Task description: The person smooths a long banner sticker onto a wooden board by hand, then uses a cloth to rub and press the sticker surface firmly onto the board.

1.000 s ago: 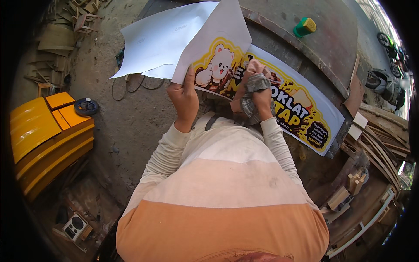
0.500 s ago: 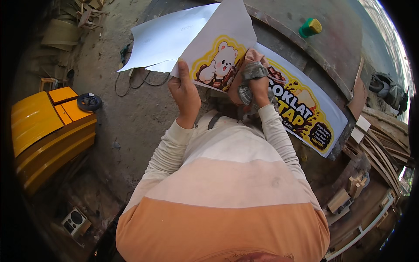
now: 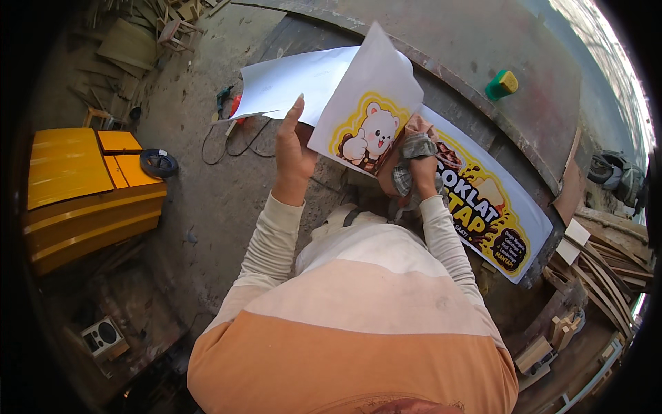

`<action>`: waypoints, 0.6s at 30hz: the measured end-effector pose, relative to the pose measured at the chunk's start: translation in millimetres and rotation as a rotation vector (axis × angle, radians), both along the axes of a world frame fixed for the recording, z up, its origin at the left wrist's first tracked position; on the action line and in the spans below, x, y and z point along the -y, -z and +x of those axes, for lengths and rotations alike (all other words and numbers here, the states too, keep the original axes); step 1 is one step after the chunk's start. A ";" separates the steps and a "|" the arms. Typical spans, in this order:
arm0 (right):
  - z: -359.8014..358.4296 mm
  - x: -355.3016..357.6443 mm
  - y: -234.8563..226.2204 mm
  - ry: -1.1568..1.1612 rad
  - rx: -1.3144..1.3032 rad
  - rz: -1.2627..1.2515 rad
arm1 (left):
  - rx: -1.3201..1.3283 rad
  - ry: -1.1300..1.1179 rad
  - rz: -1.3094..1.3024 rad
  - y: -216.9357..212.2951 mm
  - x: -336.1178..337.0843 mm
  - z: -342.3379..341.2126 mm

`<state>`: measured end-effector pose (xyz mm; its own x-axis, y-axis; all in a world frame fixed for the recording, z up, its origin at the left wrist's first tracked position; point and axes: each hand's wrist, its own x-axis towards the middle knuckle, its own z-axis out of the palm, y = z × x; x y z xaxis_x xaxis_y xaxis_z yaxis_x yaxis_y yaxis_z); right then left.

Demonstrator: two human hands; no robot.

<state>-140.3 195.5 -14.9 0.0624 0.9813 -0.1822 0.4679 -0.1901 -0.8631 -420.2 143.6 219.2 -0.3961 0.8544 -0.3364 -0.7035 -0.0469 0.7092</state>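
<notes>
A long printed sticker sheet [image 3: 514, 207] with a yellow-edged design lies along a dark board. Its left part bends up, showing a cartoon white bear [image 3: 376, 132]. White backing paper [image 3: 296, 79] curls off beyond it to the left. My left hand [image 3: 293, 162] is beside the raised sheet's lower left corner, thumb stretched up and off the print; its other fingers are partly hidden. My right hand [image 3: 423, 171] grips a crumpled grey checked cloth [image 3: 418, 146] against the sheet, where the raised part meets the flat part.
A green cup-like holder with a yellow sponge [image 3: 502, 84] stands on the far surface. At left is a yellow panelled box [image 3: 96, 196] with a small black wheel [image 3: 158, 163]. A corded red tool [image 3: 236, 107] lies on the floor. Wood strips [image 3: 607, 265] are piled at right.
My left thumb has lifted off the sheet's edge, where it was pressed before. The view has shifted, so the scene sits lower. My right hand keeps the cloth at the fold.
</notes>
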 end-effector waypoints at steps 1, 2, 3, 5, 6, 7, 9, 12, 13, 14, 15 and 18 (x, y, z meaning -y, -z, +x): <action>-1.7 -1.3 -4.2 -0.014 0.010 0.018 | 0.097 0.073 0.005 1.6 -6.0 -6.9; 0.8 -2.2 3.3 0.008 0.015 0.016 | 0.200 0.158 0.007 7.3 -13.8 -9.2; 2.1 -3.0 3.9 -0.004 -0.002 0.027 | 0.197 0.164 0.012 13.5 -17.8 -12.3; 1.6 -1.9 0.8 -0.028 -0.041 0.047 | 0.187 0.177 0.018 16.8 -24.5 -15.6; -0.2 -1.1 -3.0 -0.008 -0.019 0.006 | 0.223 0.180 0.044 7.4 -25.2 -17.6; -0.4 -0.9 -7.1 -0.008 -0.020 -0.005 | 0.207 0.178 0.046 4.8 -28.3 -20.5; -1.2 1.2 -22.6 -0.017 -0.023 -0.030 | 0.173 0.166 0.049 1.0 -30.8 -26.8; 0.7 -0.7 -4.5 0.015 -0.027 0.016 | 0.280 0.253 0.122 8.0 -41.5 -32.0; 2.6 -2.4 1.3 0.008 -0.001 0.028 | 0.329 0.277 0.145 8.5 -46.4 -34.0; 1.0 -2.9 1.9 -0.008 0.022 0.039 | 0.383 0.299 0.205 7.4 -46.8 -38.7; 0.0 -3.6 2.5 -0.024 0.046 0.050 | 0.438 0.323 0.264 6.1 -47.3 -43.4; -2.3 -3.2 -1.0 -0.054 0.008 0.168 | 0.502 0.361 0.381 8.2 -51.8 -53.9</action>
<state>-142.5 198.8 -13.9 0.0101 0.9998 -0.0155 0.4800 -0.0184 -0.8771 -474.0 195.4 211.0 0.0569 0.9968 -0.0564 -0.9580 0.0705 0.2778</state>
